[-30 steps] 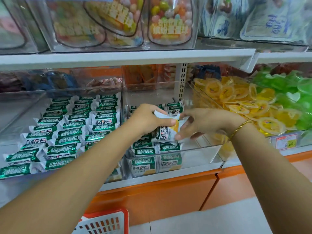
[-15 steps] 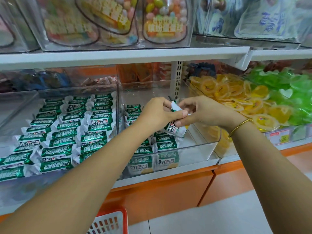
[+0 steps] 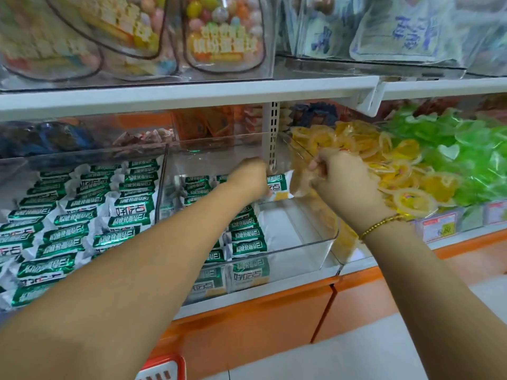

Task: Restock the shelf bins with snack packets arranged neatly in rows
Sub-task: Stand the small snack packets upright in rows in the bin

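on my head view the left hand (image 3: 251, 176) is over the rear of the middle bin (image 3: 307, 253), fingers curled down round the left end of one snack packet (image 3: 278, 186) — white wrapper, green band, yellow end. the packet lies roughly level, raised above the bin floor, behind and to the right of the stocked rows (image 3: 248, 237) in the bin's left part. the right hand (image 3: 348, 185) sits just beside the packet's right end, at the clear wall between this bin and the yellow jelly cups (image 3: 397, 171). its fingers are curled, but motion blur hides the tips, so i cannot tell whether they pinch the wrapper's crimp or hold nothing. a gold bracelet (image 3: 381, 226) circles that wrist.

surroundings: the left bin's packets (image 3: 82, 215) lie in three overlapping rows, same green-and-white print. green jelly cups (image 3: 466, 160) are heaped right of the yellow ones, with a price tag (image 3: 439, 227) on the shelf edge below. a white shelf (image 3: 192, 94) runs overhead carrying candy pouches (image 3: 222, 37) — a red basket (image 3: 162, 368) shows at the bottom edge.
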Demonstrator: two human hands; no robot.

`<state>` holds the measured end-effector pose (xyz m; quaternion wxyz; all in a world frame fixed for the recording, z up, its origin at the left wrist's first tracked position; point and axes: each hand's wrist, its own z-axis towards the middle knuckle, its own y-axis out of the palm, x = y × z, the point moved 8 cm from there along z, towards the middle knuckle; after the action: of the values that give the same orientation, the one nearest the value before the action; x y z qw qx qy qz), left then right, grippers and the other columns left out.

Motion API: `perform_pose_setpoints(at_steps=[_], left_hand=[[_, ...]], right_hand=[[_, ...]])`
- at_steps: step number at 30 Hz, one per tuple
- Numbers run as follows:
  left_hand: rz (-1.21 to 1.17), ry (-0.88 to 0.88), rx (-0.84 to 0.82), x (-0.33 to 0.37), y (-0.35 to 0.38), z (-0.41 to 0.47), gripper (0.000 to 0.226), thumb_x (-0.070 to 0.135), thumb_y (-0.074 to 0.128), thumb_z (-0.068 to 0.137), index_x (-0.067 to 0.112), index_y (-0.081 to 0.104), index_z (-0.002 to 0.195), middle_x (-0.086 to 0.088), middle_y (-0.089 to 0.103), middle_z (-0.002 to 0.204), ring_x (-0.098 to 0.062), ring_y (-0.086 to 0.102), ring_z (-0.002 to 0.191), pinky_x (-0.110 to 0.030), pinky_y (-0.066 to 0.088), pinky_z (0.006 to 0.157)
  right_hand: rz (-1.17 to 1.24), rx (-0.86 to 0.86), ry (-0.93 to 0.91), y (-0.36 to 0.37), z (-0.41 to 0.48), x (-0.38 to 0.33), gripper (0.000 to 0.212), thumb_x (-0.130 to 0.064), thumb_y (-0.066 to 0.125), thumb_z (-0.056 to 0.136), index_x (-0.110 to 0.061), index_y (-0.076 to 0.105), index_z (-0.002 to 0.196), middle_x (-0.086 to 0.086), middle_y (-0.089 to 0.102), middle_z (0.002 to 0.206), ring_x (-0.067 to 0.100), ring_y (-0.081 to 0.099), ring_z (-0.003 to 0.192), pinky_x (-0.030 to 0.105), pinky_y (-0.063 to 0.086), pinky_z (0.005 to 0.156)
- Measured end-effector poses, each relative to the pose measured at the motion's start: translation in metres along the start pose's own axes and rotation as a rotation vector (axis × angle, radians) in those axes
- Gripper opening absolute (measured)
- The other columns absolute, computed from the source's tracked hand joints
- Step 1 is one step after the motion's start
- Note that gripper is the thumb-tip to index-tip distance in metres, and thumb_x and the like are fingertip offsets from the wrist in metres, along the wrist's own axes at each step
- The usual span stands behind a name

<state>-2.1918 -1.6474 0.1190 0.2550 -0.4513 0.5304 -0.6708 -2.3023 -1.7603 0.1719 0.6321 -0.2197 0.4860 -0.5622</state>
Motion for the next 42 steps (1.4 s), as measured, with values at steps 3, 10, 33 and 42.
perform_pose_setpoints(at_steps=[3,10,33,42], left_hand=[[0.103,0.005,0.012,-0.002,0.013,0.014,0.038,0.015,0.073,0.080,0.006,0.062,0.115,-0.012,0.066,0.108,-0.027,0.062,0.095,-0.032,0.050,0.075],[0.210,-0.036,0.142,-0.009,0.021,0.029,0.034,0.013,0.068,0.083,0.005,0.053,0.113,-0.013,0.060,0.103,-0.029,0.058,0.093,-0.030,0.039,0.066],[-0.251,0.220,0.406,-0.039,-0.035,-0.232,0.040,0.034,0.051,0.092,0.019,0.041,0.056,0.005,0.037,0.048,-0.010,0.036,0.046,-0.024,0.027,0.049],[-0.458,-0.479,0.083,-0.263,0.117,-0.398,0.024,0.020,0.058,0.092,0.008,0.055,0.072,-0.006,0.055,0.068,-0.018,0.051,0.063,-0.025,0.030,0.055]], right_hand=[[-0.011,0.008,-0.019,0.004,0.001,0.000,0.017,-0.001,0.058,0.082,-0.014,0.062,0.092,0.003,0.048,0.090,0.017,0.042,0.080,0.024,0.027,0.064],[-0.006,0.001,-0.014,0.008,-0.002,0.004,0.024,0.004,0.056,0.081,-0.018,0.062,0.091,0.007,0.049,0.106,0.018,0.045,0.084,0.023,0.033,0.070],[-0.064,-0.573,-0.480,0.002,-0.109,-0.135,0.028,-0.036,0.060,0.089,-0.019,0.053,0.068,-0.004,0.052,0.063,0.010,0.045,0.058,0.016,0.034,0.049],[-0.051,-1.162,-0.620,0.179,-0.262,-0.234,0.023,-0.032,0.058,0.092,-0.010,0.063,0.095,0.001,0.056,0.083,0.016,0.051,0.072,0.023,0.034,0.053]])
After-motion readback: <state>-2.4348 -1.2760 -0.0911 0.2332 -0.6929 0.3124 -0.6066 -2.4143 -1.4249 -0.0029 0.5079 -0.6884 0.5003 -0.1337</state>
